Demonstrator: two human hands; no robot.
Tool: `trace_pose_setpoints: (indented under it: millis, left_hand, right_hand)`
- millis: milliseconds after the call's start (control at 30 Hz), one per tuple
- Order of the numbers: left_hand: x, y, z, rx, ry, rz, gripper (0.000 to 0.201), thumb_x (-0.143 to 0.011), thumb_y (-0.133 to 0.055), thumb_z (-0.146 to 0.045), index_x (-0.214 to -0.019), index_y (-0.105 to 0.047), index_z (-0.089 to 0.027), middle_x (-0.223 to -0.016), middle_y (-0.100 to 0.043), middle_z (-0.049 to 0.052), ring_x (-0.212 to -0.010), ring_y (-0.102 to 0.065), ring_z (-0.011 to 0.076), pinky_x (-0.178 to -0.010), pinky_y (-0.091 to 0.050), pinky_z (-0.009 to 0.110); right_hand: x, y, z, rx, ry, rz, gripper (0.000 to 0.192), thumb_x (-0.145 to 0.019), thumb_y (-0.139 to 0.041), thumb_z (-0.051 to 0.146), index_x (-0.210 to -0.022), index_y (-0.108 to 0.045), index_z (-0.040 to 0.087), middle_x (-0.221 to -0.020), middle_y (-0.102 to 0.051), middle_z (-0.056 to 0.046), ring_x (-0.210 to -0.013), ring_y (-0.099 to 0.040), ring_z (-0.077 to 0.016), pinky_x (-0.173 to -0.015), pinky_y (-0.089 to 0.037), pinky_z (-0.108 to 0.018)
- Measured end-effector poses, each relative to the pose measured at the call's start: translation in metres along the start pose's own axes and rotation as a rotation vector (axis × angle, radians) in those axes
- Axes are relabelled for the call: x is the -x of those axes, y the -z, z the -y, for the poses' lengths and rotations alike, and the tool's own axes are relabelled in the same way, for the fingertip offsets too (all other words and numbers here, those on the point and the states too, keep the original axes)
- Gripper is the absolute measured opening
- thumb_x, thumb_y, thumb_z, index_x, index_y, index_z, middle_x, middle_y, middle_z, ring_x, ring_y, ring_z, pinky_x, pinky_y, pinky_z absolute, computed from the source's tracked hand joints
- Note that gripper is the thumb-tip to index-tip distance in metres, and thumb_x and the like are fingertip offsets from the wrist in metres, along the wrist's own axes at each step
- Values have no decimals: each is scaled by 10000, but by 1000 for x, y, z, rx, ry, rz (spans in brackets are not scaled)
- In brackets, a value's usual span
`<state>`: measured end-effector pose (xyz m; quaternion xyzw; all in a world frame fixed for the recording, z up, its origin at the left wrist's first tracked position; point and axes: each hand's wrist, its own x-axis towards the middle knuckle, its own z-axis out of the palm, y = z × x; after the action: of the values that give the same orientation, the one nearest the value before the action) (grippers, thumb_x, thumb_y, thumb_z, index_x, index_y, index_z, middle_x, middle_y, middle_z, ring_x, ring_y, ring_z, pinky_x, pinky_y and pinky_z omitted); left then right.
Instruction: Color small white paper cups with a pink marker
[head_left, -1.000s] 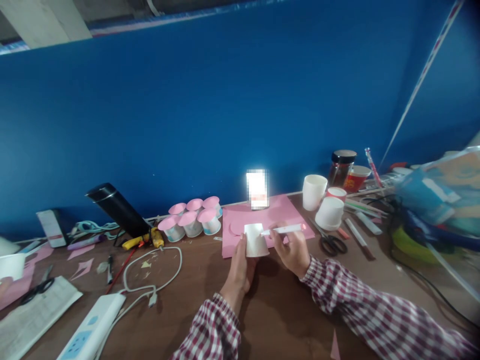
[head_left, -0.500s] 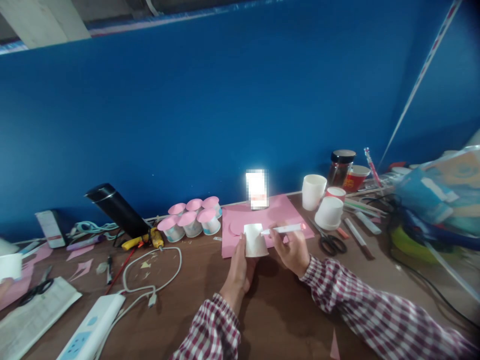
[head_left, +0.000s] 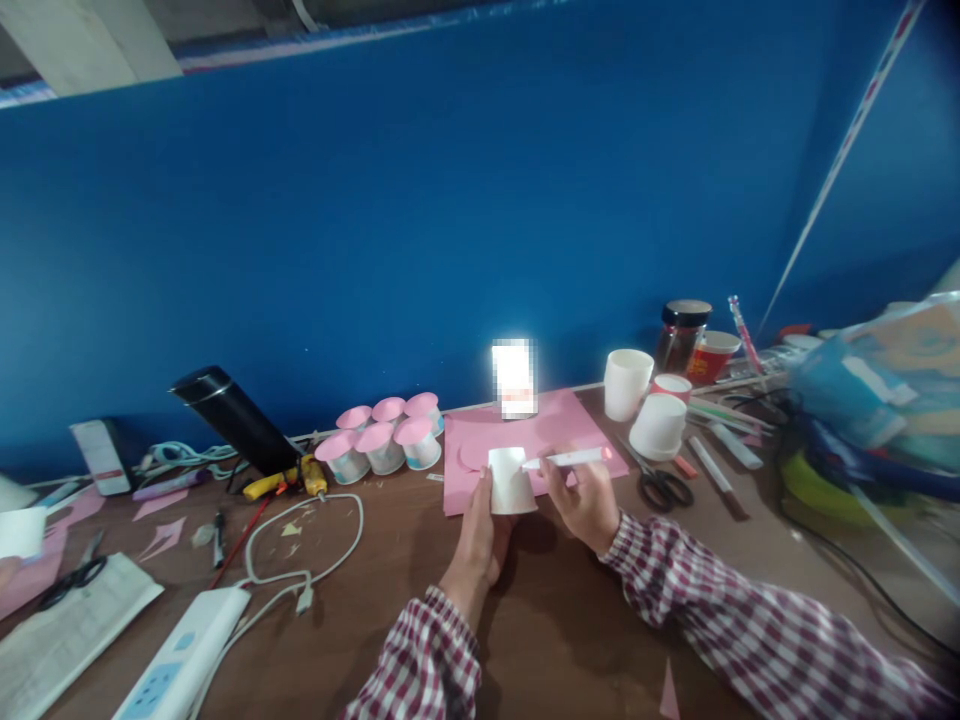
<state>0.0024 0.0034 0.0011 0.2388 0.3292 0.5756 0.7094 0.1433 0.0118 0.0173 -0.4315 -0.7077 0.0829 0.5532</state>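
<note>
White paper cup (head_left: 512, 482) upside down between your hands.
Your left hand (head_left: 480, 535) clasps its side; your right hand (head_left: 585, 500) pinches a marker (head_left: 568, 459), tip touching the cup.

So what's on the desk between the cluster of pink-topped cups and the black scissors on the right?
In the head view: pink paper sheet and hand-held white cup.

Marker (head_left: 568, 459) tip against held cup (head_left: 510, 482)
</note>
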Motion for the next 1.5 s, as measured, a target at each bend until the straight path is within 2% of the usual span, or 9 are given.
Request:
trace_pose_setpoints:
  millis: [633,900,1233,1500]
  left_hand:
    - [-2,3,3,-6,-19,17,463,-835,-556,-502,-1088,-628,-121,-991,-674,103,-829,-606,181,-760,-495,302]
    - [-1,2,1,-8,-11,39,501,-840,-540,-513,-1121,-624,-106,-1043,-674,125,-917,-618,216,-865,-472,346]
    - [-3,4,3,24,-18,50,472,-837,-552,-503,-1118,-623,-129,-1036,-680,106,-909,-621,208,-874,-471,346]
    - [0,0,0,21,-8,-6,495,-810,-584,-515,-1095,-634,-113,-995,-686,109,-832,-628,190,-789,-496,317]
  right_hand:
    - [0,0,2,-18,-9,-3,139,-908,-481,220,-855,-601,174,-663,-662,-17,-541,-611,-120,-518,-462,-204]
    - [1,0,3,-48,-36,44,142,-912,-472,229,-853,-593,184,-689,-673,-22,-570,-620,-126,-526,-469,-209]
    - [0,1,4,-23,-10,45,167,-915,-456,223,-817,-584,178,-661,-661,-19,-551,-610,-124,-521,-457,-209]
    - [-1,1,0,38,-6,14,183,-916,-462,246,-815,-597,177,-676,-678,-38,-543,-606,-134,-531,-455,-231]
